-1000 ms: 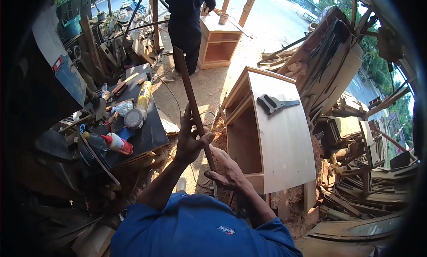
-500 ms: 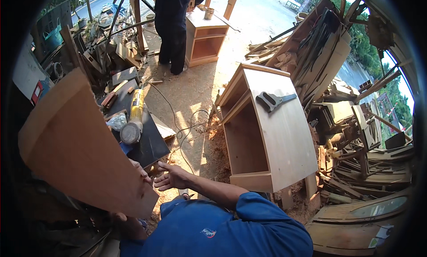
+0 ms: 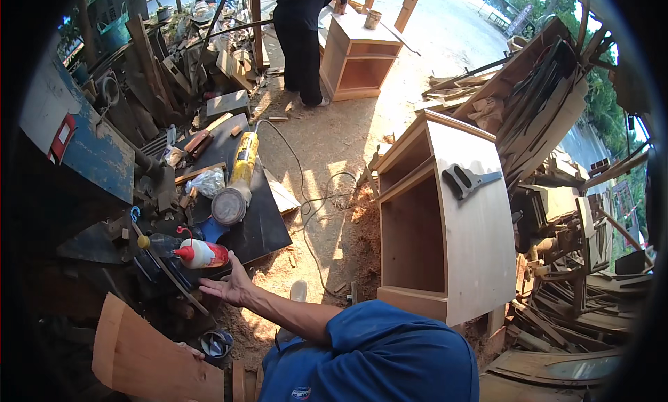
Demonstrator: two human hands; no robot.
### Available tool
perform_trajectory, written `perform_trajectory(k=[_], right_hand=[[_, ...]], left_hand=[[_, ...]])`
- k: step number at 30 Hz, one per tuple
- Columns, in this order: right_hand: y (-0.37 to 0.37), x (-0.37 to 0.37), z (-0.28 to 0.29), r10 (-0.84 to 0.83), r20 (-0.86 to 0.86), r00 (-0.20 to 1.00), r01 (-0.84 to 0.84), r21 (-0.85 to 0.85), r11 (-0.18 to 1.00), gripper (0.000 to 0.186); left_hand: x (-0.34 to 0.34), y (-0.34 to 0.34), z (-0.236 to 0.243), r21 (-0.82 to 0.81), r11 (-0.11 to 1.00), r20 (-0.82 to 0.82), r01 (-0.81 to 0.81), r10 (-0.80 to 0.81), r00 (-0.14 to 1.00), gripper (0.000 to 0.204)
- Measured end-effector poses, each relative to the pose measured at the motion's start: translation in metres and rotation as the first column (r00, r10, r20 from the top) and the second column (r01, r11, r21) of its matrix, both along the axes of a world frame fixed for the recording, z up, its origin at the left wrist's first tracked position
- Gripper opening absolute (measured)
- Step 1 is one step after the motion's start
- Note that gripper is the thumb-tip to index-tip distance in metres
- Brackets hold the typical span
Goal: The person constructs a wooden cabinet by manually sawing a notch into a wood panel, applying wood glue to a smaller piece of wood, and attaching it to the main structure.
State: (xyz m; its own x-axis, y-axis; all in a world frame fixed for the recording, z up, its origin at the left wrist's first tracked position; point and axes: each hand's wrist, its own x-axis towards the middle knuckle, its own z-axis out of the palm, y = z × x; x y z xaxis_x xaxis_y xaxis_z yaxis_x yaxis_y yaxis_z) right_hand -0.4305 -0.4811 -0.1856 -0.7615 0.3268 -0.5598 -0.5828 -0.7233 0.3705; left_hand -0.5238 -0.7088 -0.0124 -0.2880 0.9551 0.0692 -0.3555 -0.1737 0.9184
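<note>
At the lower left, a flat wooden panel (image 3: 156, 353) with a curved end is in my left hand (image 3: 191, 350). Only some fingertips show at the panel's edge; the rest of that hand is hidden. My right hand (image 3: 231, 284) reaches left with palm up, thumb and fingers spread. Its thumb is beside a white glue bottle (image 3: 202, 254) with a red cap and red label, perhaps touching it, but the fingers are not wrapped round it. Past the bottle, a yellow angle grinder (image 3: 243, 162) lies on a dark board (image 3: 261, 224).
A wooden cabinet (image 3: 476, 242) stands at right, a handsaw (image 3: 470, 180) on its top face. Farther back, a person in dark clothes (image 3: 299, 47) stands by a smaller cabinet (image 3: 358, 65). A power cord (image 3: 304, 172) crosses the sawdust-covered ground. Scrap wood (image 3: 584, 291) is piled along the right.
The panel has dropped lower and nearer to me, uncovering the glue bottle and a blue board. My right hand has moved left to the bottle. The view has swung left.
</note>
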Motion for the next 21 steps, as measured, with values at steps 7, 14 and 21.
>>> perform_trajectory(k=[7,14,21], right_hand=[[0.018,-0.015,0.004,-0.099,0.021,0.995,0.097,0.077,0.992,0.095],[0.021,-0.022,0.015,-0.081,0.015,0.997,0.077,0.154,0.985,0.072],[0.027,-0.039,-0.003,-0.123,0.093,0.988,0.113,0.111,0.987,0.045]], left_hand=[[-0.083,-0.022,-0.053,0.068,0.96,-0.019,0.273,-0.273,0.962,0.118],[-0.028,0.0,0.003,0.039,0.98,-0.154,0.197,-0.189,0.97,0.118],[-0.017,-0.001,0.011,0.099,0.98,-0.196,0.171,-0.149,0.969,0.117]])
